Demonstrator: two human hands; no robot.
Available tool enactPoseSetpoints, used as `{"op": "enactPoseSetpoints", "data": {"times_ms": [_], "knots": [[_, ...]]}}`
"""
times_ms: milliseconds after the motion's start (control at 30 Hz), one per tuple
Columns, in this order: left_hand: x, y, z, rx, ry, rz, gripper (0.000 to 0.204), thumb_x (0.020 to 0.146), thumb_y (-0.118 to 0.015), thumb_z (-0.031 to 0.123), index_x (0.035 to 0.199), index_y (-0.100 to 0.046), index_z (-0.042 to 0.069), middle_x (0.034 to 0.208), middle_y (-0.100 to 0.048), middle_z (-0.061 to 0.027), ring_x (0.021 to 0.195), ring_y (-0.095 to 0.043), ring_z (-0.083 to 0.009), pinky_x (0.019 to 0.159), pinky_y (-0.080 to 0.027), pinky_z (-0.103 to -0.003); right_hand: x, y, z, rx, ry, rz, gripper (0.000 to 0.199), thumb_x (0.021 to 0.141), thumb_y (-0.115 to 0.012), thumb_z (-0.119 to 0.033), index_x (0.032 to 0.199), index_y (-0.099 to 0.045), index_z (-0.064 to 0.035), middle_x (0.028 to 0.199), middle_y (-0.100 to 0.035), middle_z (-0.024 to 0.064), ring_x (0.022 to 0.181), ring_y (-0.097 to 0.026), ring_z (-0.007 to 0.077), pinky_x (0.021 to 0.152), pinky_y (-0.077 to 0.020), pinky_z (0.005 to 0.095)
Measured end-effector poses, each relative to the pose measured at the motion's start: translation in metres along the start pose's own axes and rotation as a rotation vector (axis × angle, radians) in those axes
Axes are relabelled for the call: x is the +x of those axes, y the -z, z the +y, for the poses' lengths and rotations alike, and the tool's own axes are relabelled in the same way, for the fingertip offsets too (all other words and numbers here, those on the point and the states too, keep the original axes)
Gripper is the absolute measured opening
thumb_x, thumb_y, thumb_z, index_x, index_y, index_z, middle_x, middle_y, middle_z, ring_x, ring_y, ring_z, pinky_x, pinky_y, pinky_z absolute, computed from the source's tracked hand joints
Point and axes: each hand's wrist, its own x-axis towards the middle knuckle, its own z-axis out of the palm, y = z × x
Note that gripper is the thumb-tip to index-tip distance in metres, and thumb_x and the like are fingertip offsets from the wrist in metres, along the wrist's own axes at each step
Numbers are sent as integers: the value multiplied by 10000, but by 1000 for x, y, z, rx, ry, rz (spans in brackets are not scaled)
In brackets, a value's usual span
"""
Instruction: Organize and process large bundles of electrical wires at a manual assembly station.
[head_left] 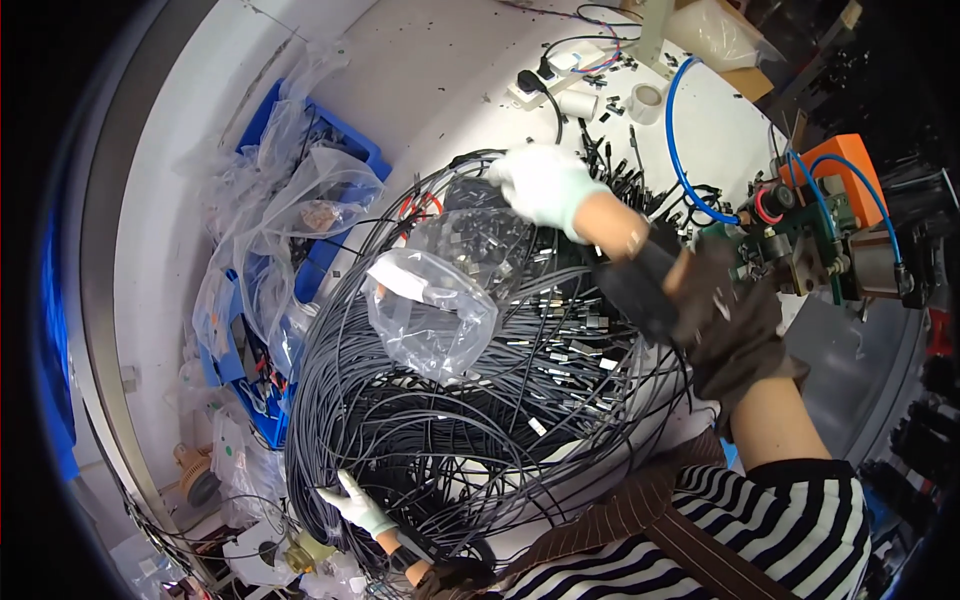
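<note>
Right hand [543, 183] is closed on the clear bag [440, 300], which hangs above the cable heap [470, 420] on the desk [420, 80]. Left hand [358, 506], fingers spread, rests on the heap's near edge; we judge lifting slowly avoids snags.

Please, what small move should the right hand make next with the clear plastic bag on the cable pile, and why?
Probably lift the clear plastic bag up and off the pile of grey cables. The gloved right hand already grips the bag's upper edge, and the bag lies loose on top of the cables, covering part of them. The left hand rests at the pile's near edge, so it can steady the cables.
</note>
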Motion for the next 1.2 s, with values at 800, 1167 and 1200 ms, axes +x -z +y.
{"op": "enactPoseSetpoints", "data": {"times_ms": [800,1167,1200], "knots": [[-130,70,-53,-319,209,-47,560,907,-545,268,1347,-322,3,1175,-496,-143,1037,-494,-212,928,-386,-300,60,-24,17,-597,73,-58,337,801,-538,-323,969,-668,-61,896,-659,154,837,-634,317,743,-501,403],[-164,87,-70,-541,197,28,566,914,-517,297,1344,-314,-10,1247,-464,-202,1086,-533,-281,931,-436,-336,-82,12,-137,-354,696,336,289,846,-541,-388,876,-659,-126,797,-659,77,607,-621,206,579,-501,290],[-169,88,-68,-545,204,29,560,915,-516,297,1336,-322,-17,1239,-469,-204,1065,-545,-282,921,-443,-333,-84,14,-133,-351,600,277,302,850,-538,-396,890,-658,-122,804,-658,78,624,-621,194,591,-497,282]]}}
